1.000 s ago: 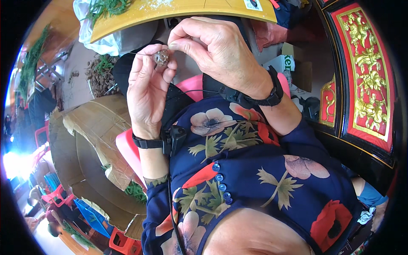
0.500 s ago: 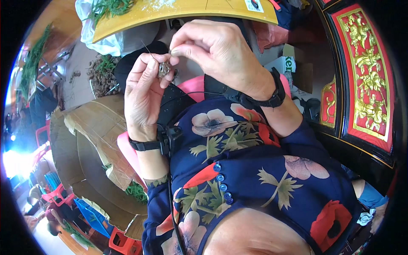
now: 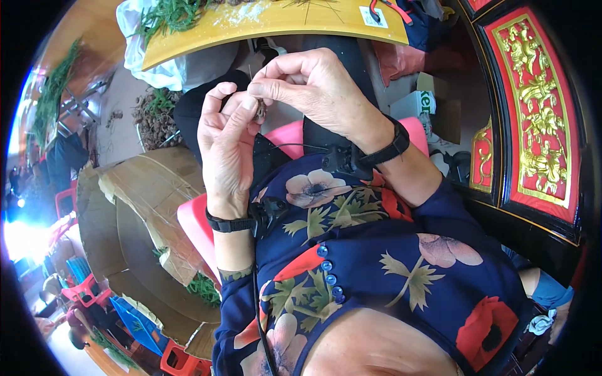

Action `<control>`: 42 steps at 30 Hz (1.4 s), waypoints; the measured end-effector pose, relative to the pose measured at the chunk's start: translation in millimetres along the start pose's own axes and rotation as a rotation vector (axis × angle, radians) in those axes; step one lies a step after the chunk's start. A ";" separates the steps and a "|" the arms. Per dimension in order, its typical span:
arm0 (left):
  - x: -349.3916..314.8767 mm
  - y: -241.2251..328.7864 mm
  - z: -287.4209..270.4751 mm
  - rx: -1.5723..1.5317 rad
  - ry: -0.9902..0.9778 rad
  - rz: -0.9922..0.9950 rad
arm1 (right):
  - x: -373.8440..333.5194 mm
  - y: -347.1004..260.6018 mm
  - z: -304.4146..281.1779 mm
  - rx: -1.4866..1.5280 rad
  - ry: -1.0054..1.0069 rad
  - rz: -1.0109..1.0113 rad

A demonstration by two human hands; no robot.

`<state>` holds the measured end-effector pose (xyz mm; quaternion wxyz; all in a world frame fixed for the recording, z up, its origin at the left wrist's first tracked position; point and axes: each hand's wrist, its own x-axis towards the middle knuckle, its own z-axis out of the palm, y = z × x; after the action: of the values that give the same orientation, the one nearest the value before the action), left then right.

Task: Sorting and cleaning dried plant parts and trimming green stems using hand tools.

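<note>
Held up just below the table edge, my left hand (image 3: 227, 141) pinches a small brown, knobbly, cone-like piece (image 3: 261, 111) between thumb and fingers. A thin dark wire (image 3: 249, 70) sticks up beside it. My right hand (image 3: 320, 94) is closed in a pinch, thumb against forefinger, right at the left fingertips. It grips what looks like the thin wire; the exact contact is hidden by the fingers. Both hands touch at the tips.
A yellow table (image 3: 282, 28) ahead bears green sprigs (image 3: 172, 15), white powder, thin wires and a red-handled tool (image 3: 394, 7). A torn cardboard box (image 3: 128, 241) stands at left. Brown plant pieces (image 3: 155, 122) lie on the floor. A carved red-gold panel (image 3: 540, 106) rises at right.
Both hands have shifted slightly right and lower. The right hand's pinch has come down to the left fingertips, and the cone-like piece is now more covered by fingers.
</note>
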<state>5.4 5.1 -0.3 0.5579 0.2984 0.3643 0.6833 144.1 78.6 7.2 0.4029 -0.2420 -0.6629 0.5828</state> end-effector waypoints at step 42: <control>4.0 24.2 -20.4 0.171 -0.134 -0.307 | 31.7 1.1 -11.6 -0.768 -0.203 -0.787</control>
<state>-25.2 3.0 8.4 0.6514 0.3307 0.4244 0.5350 135.7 110.6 14.1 0.4070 -0.0482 -0.9034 0.1258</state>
